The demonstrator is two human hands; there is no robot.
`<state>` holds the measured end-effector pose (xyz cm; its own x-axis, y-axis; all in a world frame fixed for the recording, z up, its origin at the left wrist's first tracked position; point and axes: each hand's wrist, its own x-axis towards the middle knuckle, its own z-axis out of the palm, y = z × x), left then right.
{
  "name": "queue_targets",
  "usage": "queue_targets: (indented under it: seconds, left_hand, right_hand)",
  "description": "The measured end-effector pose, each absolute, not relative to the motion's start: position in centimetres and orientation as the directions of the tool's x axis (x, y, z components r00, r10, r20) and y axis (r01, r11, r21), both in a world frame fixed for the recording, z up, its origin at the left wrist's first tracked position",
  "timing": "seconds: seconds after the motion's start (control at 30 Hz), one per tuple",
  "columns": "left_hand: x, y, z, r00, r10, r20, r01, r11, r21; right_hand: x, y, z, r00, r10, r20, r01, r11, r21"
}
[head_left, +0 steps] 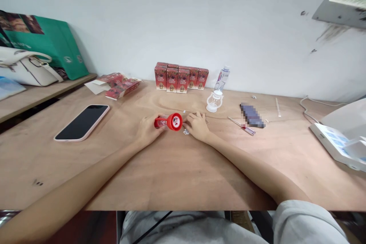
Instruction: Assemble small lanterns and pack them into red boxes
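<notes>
The wooden table (177,175) bears a phone (82,123), boxes (177,80), screwdriver (243,126) and white lantern (215,101).

White S-like mark (68,59) on green bag (55,40); lettering on red boxes (172,80) illegibly small

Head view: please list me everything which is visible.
table: 1, brown, centre
wall: 1, white, back
red lantern: 1, red, centre
bottle: 1, clear, back
white lantern: 1, white, before bottle
boxes: 7+, red, back
cartons: several, red, back left
phone: 1, black/pink, left
blurred item: 1, dark, right
screwdriver: 1, red and clear, right
strip: 1, white, right
pieces: several, white, scattered
cable: 1, white, right
device: 1, white, right
shelf: 1, brown, left
handbag: 1, white, on shelf
tote: 1, green, behind handbag
packet: 1, blue, on shelf
framed panel: 1, grey, upper right
left hand: 1, bare, grip around red lantern
right hand: 1, bare, beside red lantern
sleeve: 1, grey, bottom
</notes>
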<state>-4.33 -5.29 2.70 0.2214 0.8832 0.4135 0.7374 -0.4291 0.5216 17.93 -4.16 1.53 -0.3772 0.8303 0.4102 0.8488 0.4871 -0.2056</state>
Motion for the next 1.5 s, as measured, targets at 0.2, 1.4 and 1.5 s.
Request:
queue_targets:
  seconds: [0.2, 1.4, 1.5]
  left_hand:
    - [-4.4, -5.2, 2.6, 0.209, 0.884, 0.418, 0.759, -0.416, 0.501]
    - [-4.4, -5.2, 2.6, 0.307, 0.872, 0.38, 0.829, -0.442, 0.344]
    - [-4.3, -5.3, 2.6, 0.321, 0.863, 0.391, 0.83, -0.455, 0.323]
  right_hand:
    - [18.0, -4.0, 1.6, -0.397, 0.843, 0.362, 0.813, 0.506, -0.287]
    - [17.6, -5.5, 1.8, -0.356, 0.242, 0.903, 0.523, 0.852, -0.023]
    - [17.5, -5.6, 1.8, -0.369, 0.27, 0.889, 0.523, 0.851, -0.041]
